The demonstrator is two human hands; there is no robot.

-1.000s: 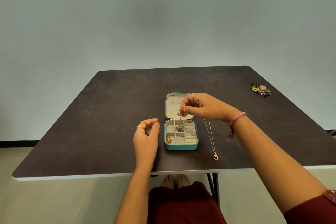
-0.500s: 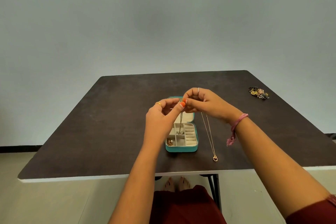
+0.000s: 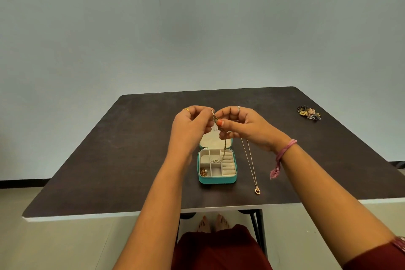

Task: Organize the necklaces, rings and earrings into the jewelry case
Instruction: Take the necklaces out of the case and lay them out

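left hand (image 3: 190,129): fingers curled, pinching chain top
right hand (image 3: 243,127): pinching same chain (image 3: 224,151), which hangs into the case
case (image 3: 217,167): open, teal, below the hands
second necklace (image 3: 252,166): flat on surface (image 3: 109,160), right of case

Evenly and softly lit, moderately bright, with no hard beam; source possibly overhead, though not visible. Faint vignetting toward the corners of the grey wall (image 3: 197,28). Only weak, diffuse shadows on the dark table (image 3: 109,160), slightly deeper under the left hand (image 3: 190,129) and right hand (image 3: 243,127). No strong glare; a dull matte sheen across the tabletop. Wide-angle stretching at the edges, forearms swelling toward the lower corners, table edges splayed. Reasonably sharp at centre, but slightly soft overall; fine chain (image 3: 223,151) between the fingers hard to resolve, contents of the jewelry case (image 3: 217,180) small and indistinct.
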